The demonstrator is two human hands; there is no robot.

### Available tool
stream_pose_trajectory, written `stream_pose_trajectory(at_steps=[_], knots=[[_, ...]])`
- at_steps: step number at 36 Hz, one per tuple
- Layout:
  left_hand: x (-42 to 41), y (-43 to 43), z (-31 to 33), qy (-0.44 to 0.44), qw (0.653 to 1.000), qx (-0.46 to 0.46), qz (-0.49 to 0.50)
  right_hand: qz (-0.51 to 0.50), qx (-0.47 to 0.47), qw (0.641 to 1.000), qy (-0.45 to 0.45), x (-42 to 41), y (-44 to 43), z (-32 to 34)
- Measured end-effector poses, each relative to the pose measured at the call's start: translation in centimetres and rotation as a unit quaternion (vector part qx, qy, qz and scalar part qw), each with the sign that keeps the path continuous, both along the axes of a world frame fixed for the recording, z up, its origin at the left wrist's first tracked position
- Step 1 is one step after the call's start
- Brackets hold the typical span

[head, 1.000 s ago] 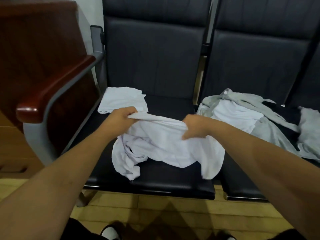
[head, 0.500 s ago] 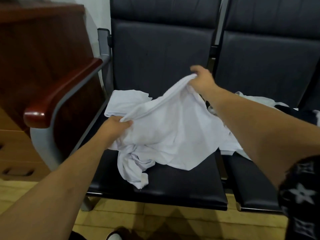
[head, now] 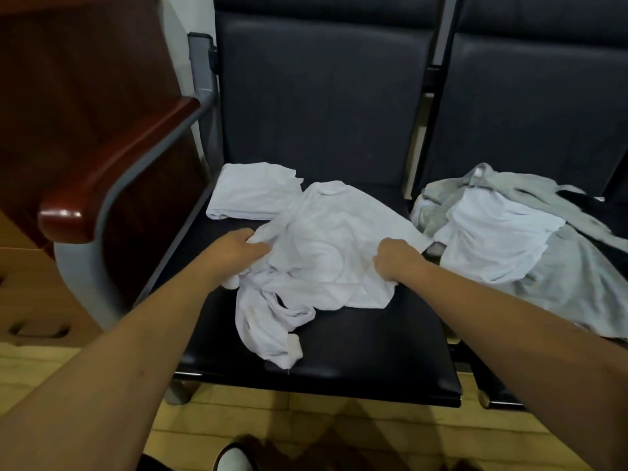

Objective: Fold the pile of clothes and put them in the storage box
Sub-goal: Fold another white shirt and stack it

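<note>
A: What is cut off or hard to read?

B: The pile of clothes (head: 503, 239) on the right-hand seat runs out past the right edge, so its far side can't be counted. A grey garment (head: 574, 287) lies over most of it, with a white piece on top. A dark item (head: 582, 202) shows at the back, kind unclear. A white shoe tip (head: 234, 462) is cropped by the bottom edge. The whole view is soft.

A: Hands?

B: The left hand (head: 238, 248) grips the white garment (head: 326, 246) at its left side, fingers curled into a bunch of cloth. The right hand (head: 396, 258) has its knuckles up and its fingers curled into the cloth near the garment's right edge, holding it too. The fingertips of both are buried in fabric.

A: Where does the garment lie?

B: On the black seat (head: 356, 351), left of the pile, between the two hands. Its right corner reaches the gap between the seats, just beside the pile.

A: Its look?

B: Pale and creased. The far part is spread fairly flat, with a collar-like edge at the back. The near left part is twisted into ropey folds that trail toward the seat's front edge. The far left corner overlaps a folded white piece (head: 251, 195), which sits at the back left of the same seat, near the wooden armrest (head: 112, 171).
</note>
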State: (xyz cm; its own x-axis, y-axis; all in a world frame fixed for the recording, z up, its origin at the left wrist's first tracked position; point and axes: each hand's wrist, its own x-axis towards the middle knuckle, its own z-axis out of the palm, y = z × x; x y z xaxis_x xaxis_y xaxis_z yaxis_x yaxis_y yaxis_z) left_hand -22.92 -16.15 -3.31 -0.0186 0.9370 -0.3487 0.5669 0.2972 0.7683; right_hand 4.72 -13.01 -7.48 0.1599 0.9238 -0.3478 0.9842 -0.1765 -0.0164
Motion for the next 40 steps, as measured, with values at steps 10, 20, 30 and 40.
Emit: stream_pose_trajectory(at_steps=[10,20,30,40], knots=[[-0.3,-2.1,0.6,-0.035,0.985,-0.160,-0.054,-0.060,0.191,0.967,0.155,1.6,3.2,3.8],[2.0,-2.0,-0.6,-0.075,0.985,-0.148,-0.047,-0.106,-0.115,0.982,0.108,-0.2,-5.9,5.3],[2.5,-2.6,-0.7,-0.128,0.981,-0.148,0.000,-0.182,0.031,0.889,0.419,-0.4,-6.0,1.2],[-1.1,-2.2,0.9,-0.360,0.921,-0.079,0.129,-0.310,-0.114,0.496,0.803,6.3,-9.1,6.1]])
